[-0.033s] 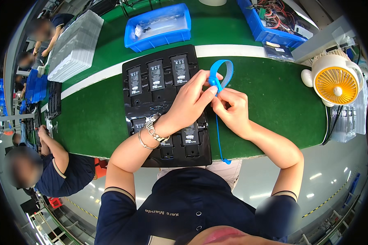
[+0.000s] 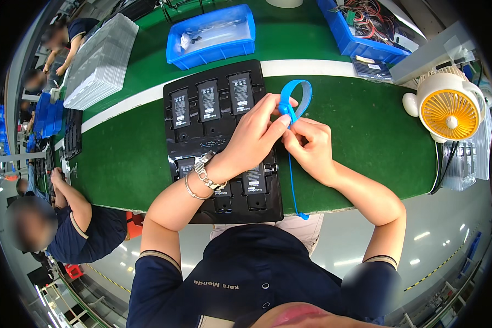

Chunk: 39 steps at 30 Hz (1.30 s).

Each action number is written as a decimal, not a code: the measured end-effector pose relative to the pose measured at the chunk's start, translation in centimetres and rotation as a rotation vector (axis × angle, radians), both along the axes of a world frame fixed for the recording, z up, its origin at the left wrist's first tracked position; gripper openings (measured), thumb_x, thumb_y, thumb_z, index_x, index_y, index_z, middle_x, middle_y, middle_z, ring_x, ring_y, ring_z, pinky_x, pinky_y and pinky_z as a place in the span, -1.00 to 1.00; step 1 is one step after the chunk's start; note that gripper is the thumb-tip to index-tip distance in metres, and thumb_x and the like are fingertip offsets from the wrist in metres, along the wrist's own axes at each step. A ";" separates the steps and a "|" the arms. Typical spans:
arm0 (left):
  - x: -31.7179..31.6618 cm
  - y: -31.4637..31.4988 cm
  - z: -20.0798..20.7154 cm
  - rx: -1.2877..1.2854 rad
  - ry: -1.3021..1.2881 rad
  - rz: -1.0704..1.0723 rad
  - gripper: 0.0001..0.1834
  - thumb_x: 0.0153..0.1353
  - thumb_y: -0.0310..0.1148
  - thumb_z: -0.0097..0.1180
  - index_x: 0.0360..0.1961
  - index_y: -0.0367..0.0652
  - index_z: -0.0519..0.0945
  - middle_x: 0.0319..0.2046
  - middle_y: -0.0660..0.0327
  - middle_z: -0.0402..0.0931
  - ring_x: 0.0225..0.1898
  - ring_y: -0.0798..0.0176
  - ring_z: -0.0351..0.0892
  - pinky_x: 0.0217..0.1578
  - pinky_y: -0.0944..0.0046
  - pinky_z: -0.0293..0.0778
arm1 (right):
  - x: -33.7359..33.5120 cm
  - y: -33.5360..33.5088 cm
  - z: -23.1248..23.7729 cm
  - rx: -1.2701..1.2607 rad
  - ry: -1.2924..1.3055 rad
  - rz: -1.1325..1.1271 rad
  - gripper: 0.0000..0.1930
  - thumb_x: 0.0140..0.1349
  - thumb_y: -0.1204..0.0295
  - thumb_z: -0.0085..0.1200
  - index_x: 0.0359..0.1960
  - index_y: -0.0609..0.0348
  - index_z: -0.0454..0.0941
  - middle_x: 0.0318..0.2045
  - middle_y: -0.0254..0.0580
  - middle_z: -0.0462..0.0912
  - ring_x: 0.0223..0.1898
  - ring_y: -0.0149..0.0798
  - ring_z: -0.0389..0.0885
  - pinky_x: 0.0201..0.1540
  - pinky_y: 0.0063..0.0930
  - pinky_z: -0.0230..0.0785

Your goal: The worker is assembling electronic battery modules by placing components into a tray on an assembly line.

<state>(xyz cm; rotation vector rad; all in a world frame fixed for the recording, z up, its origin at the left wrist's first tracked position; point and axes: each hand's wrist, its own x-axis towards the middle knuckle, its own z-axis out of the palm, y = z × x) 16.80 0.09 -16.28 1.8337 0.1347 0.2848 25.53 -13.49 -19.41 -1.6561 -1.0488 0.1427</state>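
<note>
A blue anti-static wrist strap (image 2: 305, 94) forms an upright loop above the green bench. My left hand (image 2: 251, 134) is closed on the strap near its buckle, thumb and fingers on either side. Just below, my right hand (image 2: 315, 145) pinches the strap's lower end; its fingertips partly hide what they grip. From there a thin blue cord (image 2: 292, 180) runs down to the bench's front edge. Under my left forearm lies a black moulded tray (image 2: 272, 202) holding several flat black batteries (image 2: 241, 93) with white print. My left hand and forearm cover part of the tray.
Behind the tray stands a blue bin (image 2: 213, 56) with small bags inside. Another blue bin (image 2: 341, 44) at the far right holds tangled wires. A white fan (image 2: 448, 109) with a yellow grille is on the right. White trays (image 2: 101, 63) are stacked far left; a co-worker (image 2: 87, 232) sits left.
</note>
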 end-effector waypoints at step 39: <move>0.4 0.8 -0.4 -0.178 0.009 0.034 -0.73 0.38 -0.29 -0.01 -0.06 -0.28 0.50 -0.25 0.34 0.49 -0.24 0.52 0.40 -0.22 0.44 0.37 | 1.5 0.1 -0.1 0.230 1.155 0.568 -0.57 0.40 0.13 -0.17 -0.51 0.21 0.44 -0.70 -0.32 0.38 -0.63 -0.44 0.30 -0.51 -0.58 0.13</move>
